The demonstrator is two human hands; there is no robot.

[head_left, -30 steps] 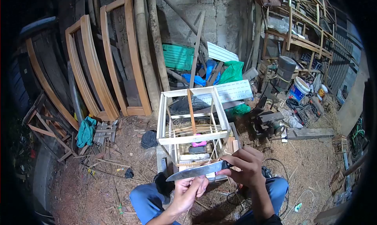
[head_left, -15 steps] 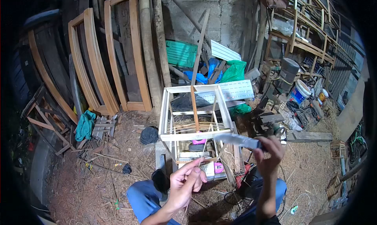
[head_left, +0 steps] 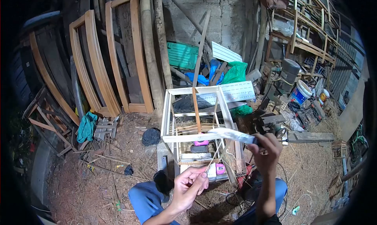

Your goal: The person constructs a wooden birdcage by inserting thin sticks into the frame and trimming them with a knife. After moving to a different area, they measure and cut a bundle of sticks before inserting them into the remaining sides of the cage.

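Note:
My left hand (head_left: pixel 189 187) is closed, pinching a thin pale wooden strip (head_left: pixel 212 161) between thumb and fingers. The strip slants up to the right. To its upper right, my right hand (head_left: pixel 267 152) grips a large knife by its dark handle. The wide, shiny knife blade (head_left: pixel 235 136) points left, above the strip and apart from it. Beyond both hands stands a pale wooden frame (head_left: pixel 184 138), and the blade covers part of its near rail. Several thin strips (head_left: pixel 188 127) lie across the frame. A pink and white object (head_left: pixel 220 168) sits low inside it.
Wooden door or window frames (head_left: pixel 94 64) lean at the left. A teal cloth (head_left: pixel 86 126) and a black bundle (head_left: pixel 150 136) lie on the shaving-covered ground. At the right are a white bucket (head_left: pixel 301 92), a wood beam (head_left: pixel 310 136) and loose cables.
The knife has shifted slightly left and down, and its blade is more level. The strip now leans further right in my left hand. The view has moved a little.

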